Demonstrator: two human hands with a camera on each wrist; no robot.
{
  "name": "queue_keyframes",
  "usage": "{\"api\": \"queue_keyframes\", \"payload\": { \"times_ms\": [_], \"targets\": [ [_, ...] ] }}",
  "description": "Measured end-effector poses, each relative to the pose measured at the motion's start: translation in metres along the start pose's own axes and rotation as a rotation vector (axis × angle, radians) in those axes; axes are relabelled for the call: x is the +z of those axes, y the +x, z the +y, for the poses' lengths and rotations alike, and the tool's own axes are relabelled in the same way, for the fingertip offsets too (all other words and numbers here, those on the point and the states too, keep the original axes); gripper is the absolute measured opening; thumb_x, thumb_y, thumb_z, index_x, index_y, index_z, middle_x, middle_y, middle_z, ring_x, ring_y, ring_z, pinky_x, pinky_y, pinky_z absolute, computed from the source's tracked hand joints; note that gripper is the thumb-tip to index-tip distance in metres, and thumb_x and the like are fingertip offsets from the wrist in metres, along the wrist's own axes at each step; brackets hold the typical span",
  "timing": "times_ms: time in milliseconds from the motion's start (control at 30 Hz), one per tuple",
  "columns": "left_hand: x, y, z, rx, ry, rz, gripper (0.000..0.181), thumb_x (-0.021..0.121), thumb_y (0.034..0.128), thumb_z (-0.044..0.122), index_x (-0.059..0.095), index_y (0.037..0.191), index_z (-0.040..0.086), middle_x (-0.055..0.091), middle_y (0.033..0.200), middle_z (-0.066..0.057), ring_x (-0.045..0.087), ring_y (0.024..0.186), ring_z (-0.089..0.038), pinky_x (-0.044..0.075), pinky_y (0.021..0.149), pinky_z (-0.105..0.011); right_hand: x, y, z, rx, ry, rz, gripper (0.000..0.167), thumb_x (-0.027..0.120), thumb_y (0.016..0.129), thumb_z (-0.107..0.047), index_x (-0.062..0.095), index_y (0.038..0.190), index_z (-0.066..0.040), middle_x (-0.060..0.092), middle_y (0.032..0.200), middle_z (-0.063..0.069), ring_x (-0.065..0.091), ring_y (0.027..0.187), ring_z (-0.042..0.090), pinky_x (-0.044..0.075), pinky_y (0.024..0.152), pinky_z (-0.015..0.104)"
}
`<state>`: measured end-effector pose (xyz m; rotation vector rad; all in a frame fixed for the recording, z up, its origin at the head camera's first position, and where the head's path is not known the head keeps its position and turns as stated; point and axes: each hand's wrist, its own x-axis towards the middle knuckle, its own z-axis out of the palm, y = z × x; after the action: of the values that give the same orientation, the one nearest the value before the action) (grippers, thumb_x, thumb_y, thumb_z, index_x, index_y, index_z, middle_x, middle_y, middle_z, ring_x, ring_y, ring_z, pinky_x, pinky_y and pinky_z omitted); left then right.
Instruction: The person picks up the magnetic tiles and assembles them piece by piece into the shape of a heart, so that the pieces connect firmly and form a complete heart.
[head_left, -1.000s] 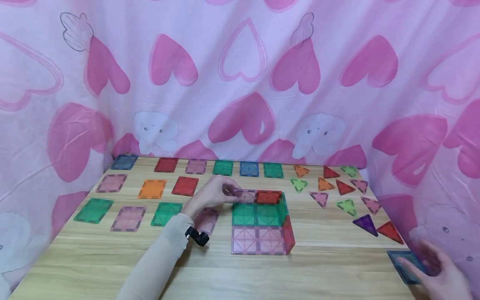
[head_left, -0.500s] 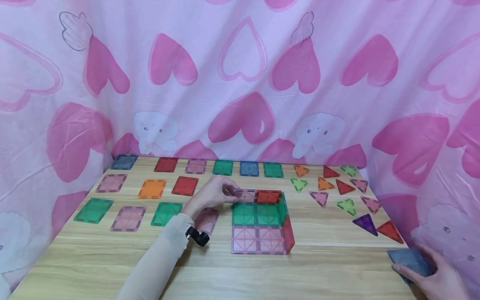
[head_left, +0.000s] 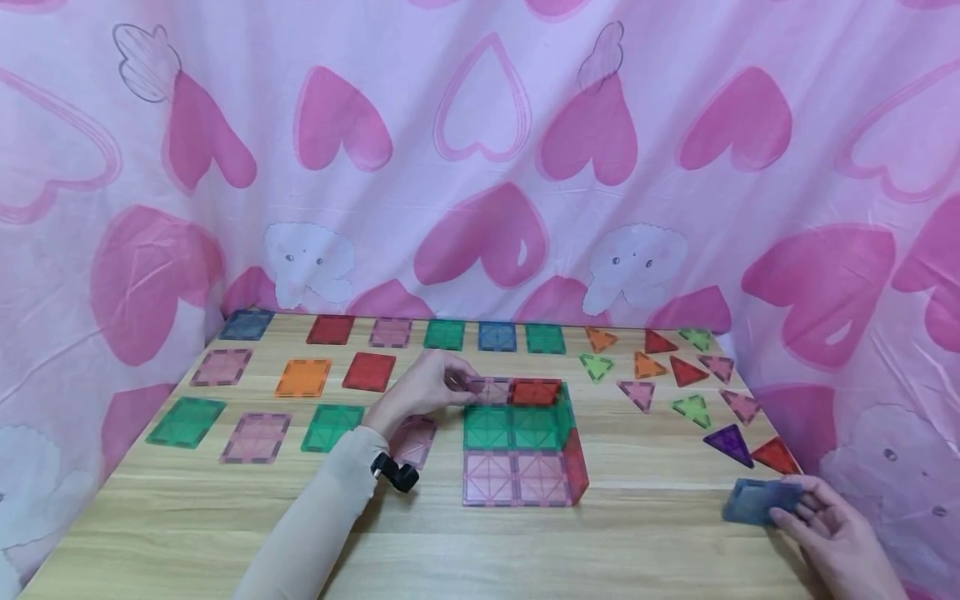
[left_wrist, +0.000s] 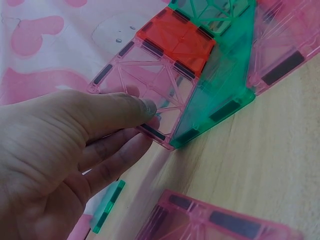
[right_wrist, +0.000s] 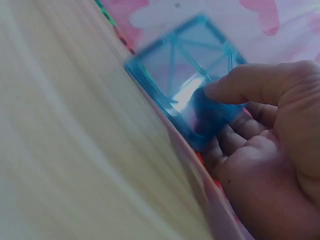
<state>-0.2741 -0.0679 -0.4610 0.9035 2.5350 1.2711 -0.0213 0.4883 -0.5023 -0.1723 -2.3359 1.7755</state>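
In the head view my left hand (head_left: 429,385) pinches a pink square magnetic tile (head_left: 491,392) at the back left of a tile structure. The left wrist view shows the thumb on the face of that pink tile (left_wrist: 150,82), with a red tile (left_wrist: 177,40) joined beside it. Two green tiles (head_left: 487,427) and two pink tiles (head_left: 489,479) lie flat as the base, and green and red tiles (head_left: 577,467) stand along its right side. My right hand (head_left: 836,525) holds a blue square tile (head_left: 750,502) above the table, pinched between thumb and fingers (right_wrist: 245,87).
Several loose square tiles lie at the left and back, among them an orange one (head_left: 303,378) and a green one (head_left: 186,422). Several triangles, including a purple one (head_left: 729,446), lie at the right. A pink heart-patterned curtain (head_left: 480,167) surrounds the wooden table (head_left: 637,550).
My right hand has taken hold of the blue tile at the table's right edge, lifted it, and brought it leftward. My left hand stays on the pink tile.
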Motion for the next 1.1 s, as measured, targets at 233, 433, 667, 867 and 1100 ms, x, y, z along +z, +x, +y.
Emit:
{"api": "queue_keyframes", "payload": {
  "times_ms": [233, 433, 667, 867, 1100],
  "targets": [
    [0.0, -0.001, 0.0, 0.017, 0.013, 0.003, 0.02, 0.092, 0.0939, 0.012, 0.088, 0.108, 0.026, 0.081, 0.102, 0.013, 0.078, 0.093, -0.006, 0.066, 0.085, -0.03, 0.037, 0.003, -0.009, -0.116, 0.119, -0.248, 0.034, 0.064, 0.1, 0.023, 0.068, 0.13, 0.006, 0.072, 0.126, -0.007, 0.073, 0.107, 0.005, 0.061, 0.088, 0.018],
    [0.0, -0.001, 0.0, 0.016, 0.027, 0.011, 0.02, 0.092, 0.0939, 0.013, 0.088, 0.108, 0.026, 0.081, 0.101, 0.014, 0.077, 0.093, -0.005, 0.066, 0.085, -0.03, 0.09, 0.005, -0.029, -0.148, 0.11, -0.446, 0.029, 0.068, 0.1, 0.018, 0.068, 0.127, 0.008, 0.074, 0.125, 0.002, 0.071, 0.11, 0.012, 0.062, 0.095, 0.024],
    [0.001, 0.0, 0.0, 0.011, 0.04, 0.011, 0.021, 0.092, 0.0941, 0.013, 0.088, 0.108, 0.028, 0.081, 0.102, 0.014, 0.077, 0.094, -0.005, 0.065, 0.086, -0.03, 0.142, 0.003, -0.039, -0.212, 0.21, -0.643, 0.026, 0.07, 0.102, 0.014, 0.07, 0.127, 0.007, 0.075, 0.122, 0.011, 0.069, 0.11, 0.02, 0.06, 0.101, 0.026],
    [-0.001, 0.0, 0.002, 0.004, 0.041, 0.009, 0.021, 0.092, 0.0939, 0.013, 0.088, 0.106, 0.029, 0.081, 0.101, 0.014, 0.076, 0.093, -0.007, 0.065, 0.084, -0.032, 0.177, 0.0, -0.047, -0.257, 0.146, -0.599, 0.025, 0.077, 0.099, 0.009, 0.075, 0.121, -0.002, 0.075, 0.113, 0.012, 0.069, 0.105, 0.02, 0.06, 0.098, 0.026],
    [-0.001, 0.0, 0.002, 0.009, 0.046, 0.008, 0.021, 0.093, 0.0934, 0.013, 0.088, 0.106, 0.028, 0.081, 0.101, 0.014, 0.076, 0.093, -0.007, 0.065, 0.084, -0.032, 0.201, 0.003, -0.057, -0.191, -0.014, -0.453, 0.025, 0.091, 0.093, -0.008, 0.071, 0.108, -0.011, 0.069, 0.104, 0.007, 0.065, 0.096, 0.015, 0.057, 0.087, 0.025]
  ]
}}
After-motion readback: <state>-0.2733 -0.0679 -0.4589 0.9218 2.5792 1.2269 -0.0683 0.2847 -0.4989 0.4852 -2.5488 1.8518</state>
